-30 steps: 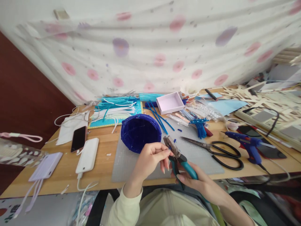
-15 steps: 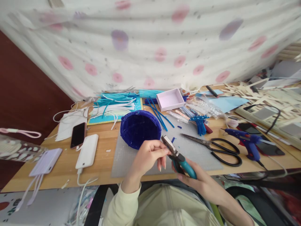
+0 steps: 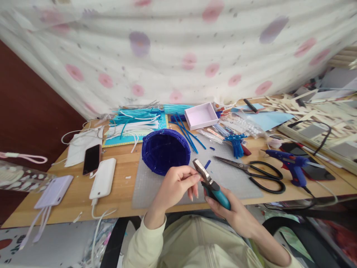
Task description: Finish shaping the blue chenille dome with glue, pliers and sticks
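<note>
My right hand [image 3: 232, 212] is wrapped round the teal handles of a pair of pliers [image 3: 212, 186], whose metal jaws point up and to the left. Beside the jaws, the thumb and forefinger of my left hand [image 3: 177, 186] are pinched together; whatever is between them is too small to make out. Just beyond my left hand a dark blue round basket [image 3: 166, 152] rests on its base, its opening turned toward me. A short blue strip [image 3: 207, 164] shows right beside the pliers' jaws.
Black-handled scissors [image 3: 255, 173] lie right of the grey mat [image 3: 145, 195], with a blue glue gun [image 3: 292, 162] beyond them. Behind are blue fuzzy stems [image 3: 185, 132], a lilac box [image 3: 201, 116] and a beaded blue bundle [image 3: 236, 145]. Leftward lie a phone [image 3: 92, 159] and white power bank [image 3: 102, 178].
The pliers' handles look squeezed closer together, and their head has tilted slightly. My left hand keeps its pinch almost in place. The whole view has shifted a little.
</note>
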Available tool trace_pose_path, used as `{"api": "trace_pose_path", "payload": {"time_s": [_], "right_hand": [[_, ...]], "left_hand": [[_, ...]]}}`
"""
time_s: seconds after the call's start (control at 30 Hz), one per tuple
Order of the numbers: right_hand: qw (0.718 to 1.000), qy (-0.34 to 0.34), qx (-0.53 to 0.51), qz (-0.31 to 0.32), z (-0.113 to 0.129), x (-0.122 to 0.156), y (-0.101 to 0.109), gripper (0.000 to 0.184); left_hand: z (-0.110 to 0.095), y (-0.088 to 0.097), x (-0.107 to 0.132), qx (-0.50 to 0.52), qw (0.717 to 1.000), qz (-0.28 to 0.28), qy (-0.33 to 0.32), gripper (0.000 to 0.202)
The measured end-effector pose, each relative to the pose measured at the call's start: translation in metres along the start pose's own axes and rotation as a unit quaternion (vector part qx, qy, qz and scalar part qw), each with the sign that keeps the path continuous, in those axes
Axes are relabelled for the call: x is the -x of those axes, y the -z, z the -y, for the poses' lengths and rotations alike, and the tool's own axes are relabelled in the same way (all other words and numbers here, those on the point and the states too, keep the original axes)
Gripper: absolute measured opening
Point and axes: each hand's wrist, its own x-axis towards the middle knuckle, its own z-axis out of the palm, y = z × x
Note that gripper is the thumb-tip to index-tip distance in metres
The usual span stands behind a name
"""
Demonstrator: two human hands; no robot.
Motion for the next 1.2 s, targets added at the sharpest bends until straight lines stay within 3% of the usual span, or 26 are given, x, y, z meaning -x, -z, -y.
{"api": "trace_pose_path", "payload": {"time_s": [0.3,0.53,0.77,0.9,1.0,1.2], "right_hand": [[0.999,0.019,0.013,-0.025,0.001,0.001,0.001,0.034],[0.984,-0.046,-0.170,0.035,-0.005,0.005,-0.009,0.046],[0.962,-0.038,-0.270,0.032,-0.014,0.008,-0.013,0.044],[0.973,-0.017,-0.226,-0.030,-0.010,0.004,-0.001,0.041],[0.974,-0.008,-0.213,-0.074,-0.006,-0.004,0.017,0.048],[0.963,-0.097,-0.236,-0.089,-0.007,-0.021,0.038,0.057]], "left_hand": [[0.003,-0.002,-0.002,-0.007,1.000,-0.002,-0.018,0.035],[0.022,-0.009,-0.008,0.129,0.990,0.015,-0.049,0.033],[0.028,-0.017,-0.009,0.206,0.977,-0.022,-0.046,0.036],[0.028,-0.010,-0.005,0.206,0.974,-0.057,-0.077,0.034],[0.027,-0.006,-0.004,0.183,0.976,-0.082,-0.088,0.034],[0.033,-0.008,-0.008,0.164,0.978,-0.106,-0.070,0.033]]}}
